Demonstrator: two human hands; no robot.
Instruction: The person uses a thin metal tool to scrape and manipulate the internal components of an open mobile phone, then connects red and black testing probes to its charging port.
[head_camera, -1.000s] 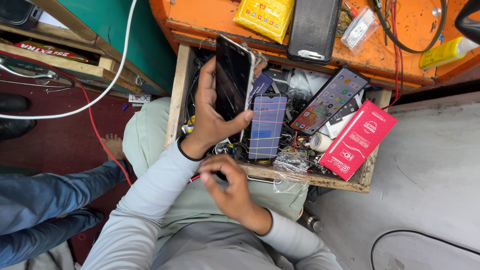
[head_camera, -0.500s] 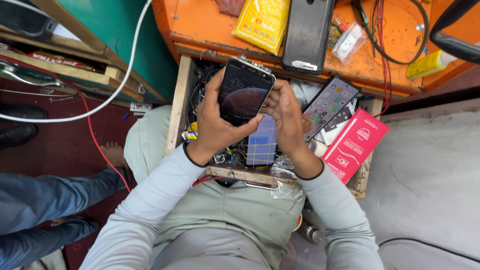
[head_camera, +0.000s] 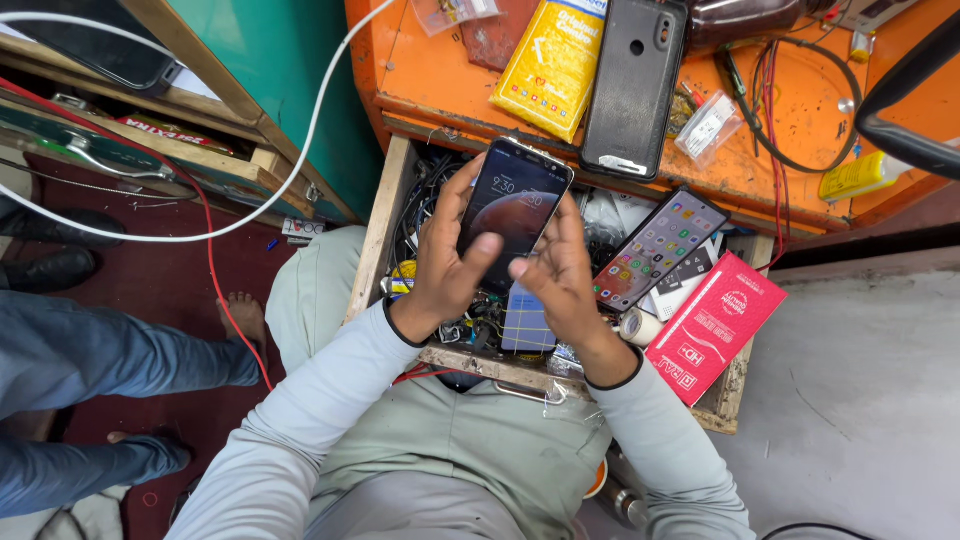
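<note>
I hold a black smartphone (head_camera: 512, 212) with a lit screen over an open wooden drawer (head_camera: 372, 240). My left hand (head_camera: 445, 262) grips its left edge, thumb resting on the lower screen. My right hand (head_camera: 560, 275) cups the phone's lower right side, fingers touching its edge and thumb near the bottom corner. Under my hands a second phone (head_camera: 657, 247) with a lit icon screen lies tilted in the drawer, next to a red flat package (head_camera: 716, 325) and a small blue panel (head_camera: 527, 328).
The orange worktop (head_camera: 790, 120) above carries a yellow package (head_camera: 553, 62), a black phone case (head_camera: 632, 85), small bags, wires and a yellow bottle (head_camera: 853, 177). A white cable (head_camera: 290, 170) loops at left. Another person's blue-trousered legs (head_camera: 90, 360) and bare foot stand at left.
My right hand rose from my lap to join the left on the phone. The phone turned from edge-on to screen facing me and moved up over the drawer.
</note>
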